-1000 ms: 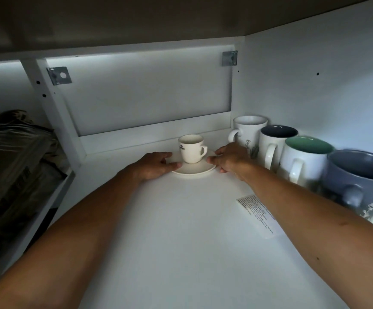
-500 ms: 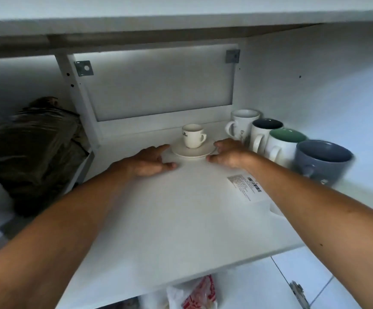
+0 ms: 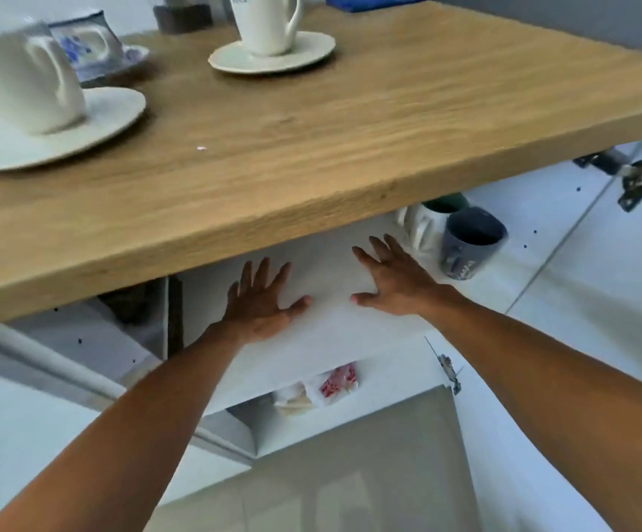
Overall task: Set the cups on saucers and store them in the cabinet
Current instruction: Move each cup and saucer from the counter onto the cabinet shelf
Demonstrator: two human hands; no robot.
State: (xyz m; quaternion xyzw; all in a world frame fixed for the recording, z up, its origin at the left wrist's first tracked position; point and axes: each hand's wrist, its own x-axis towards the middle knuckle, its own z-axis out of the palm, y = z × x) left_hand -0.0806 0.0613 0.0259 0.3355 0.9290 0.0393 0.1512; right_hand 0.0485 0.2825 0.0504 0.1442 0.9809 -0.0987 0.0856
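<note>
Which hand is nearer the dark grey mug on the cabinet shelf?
Right. The right hand lies open just left of the dark grey mug; the left hand is farther left, beyond the right one.

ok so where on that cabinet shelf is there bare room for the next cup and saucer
Bare shelf lies between the left hand and right hand and toward the front edge. The right side is crowded by the grey mug and white mug.

We see two bare arms, the left arm (image 3: 127, 428) and the right arm (image 3: 565, 378). No sleeves cover them as far as we can see. The left hand (image 3: 260, 301) and the right hand (image 3: 396, 280) are bare too, with short nails on the thumbs.
</note>
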